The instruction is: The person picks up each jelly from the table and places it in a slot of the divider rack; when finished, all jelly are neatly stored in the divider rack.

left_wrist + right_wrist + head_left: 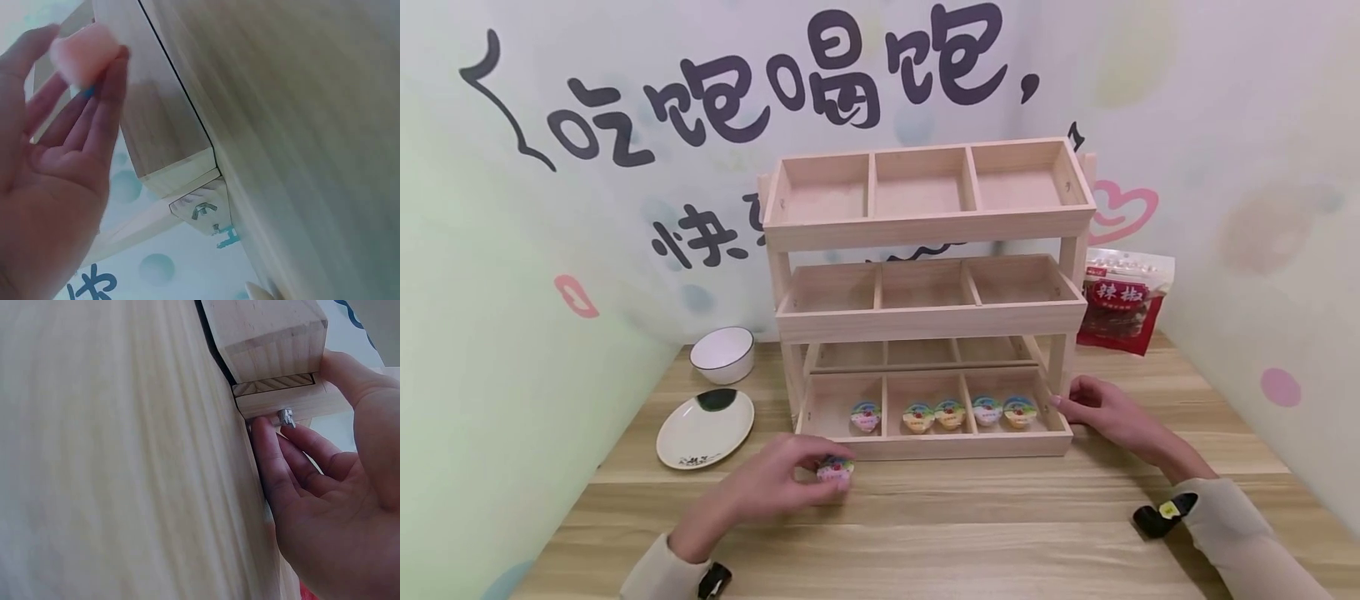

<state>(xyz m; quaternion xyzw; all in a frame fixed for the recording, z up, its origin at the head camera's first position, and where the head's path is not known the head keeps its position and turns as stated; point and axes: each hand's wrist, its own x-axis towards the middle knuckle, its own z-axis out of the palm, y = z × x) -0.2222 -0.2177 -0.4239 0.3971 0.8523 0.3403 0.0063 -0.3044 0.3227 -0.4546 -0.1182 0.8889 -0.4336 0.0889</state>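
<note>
My left hand [778,481] pinches a small jelly cup [836,469] just in front of the bottom tray's left corner. In the left wrist view the pink jelly cup [85,55] sits between thumb and fingertips. My right hand [1112,414] grips the lower right end of the three-tier wooden rack [928,323]. Its thumb touches the tray end, with the fingers near a metal wing nut [286,417] in the right wrist view. In the bottom tray [955,447], one jelly cup [866,416] lies in the left compartment, two in the middle and two in the right.
A white bowl [722,354] and a white plate [706,427] with a dark green patch stand left of the rack. Behind its right side leans a red and clear food packet [1123,302]. Printed walls [625,208] enclose the wooden table [970,533].
</note>
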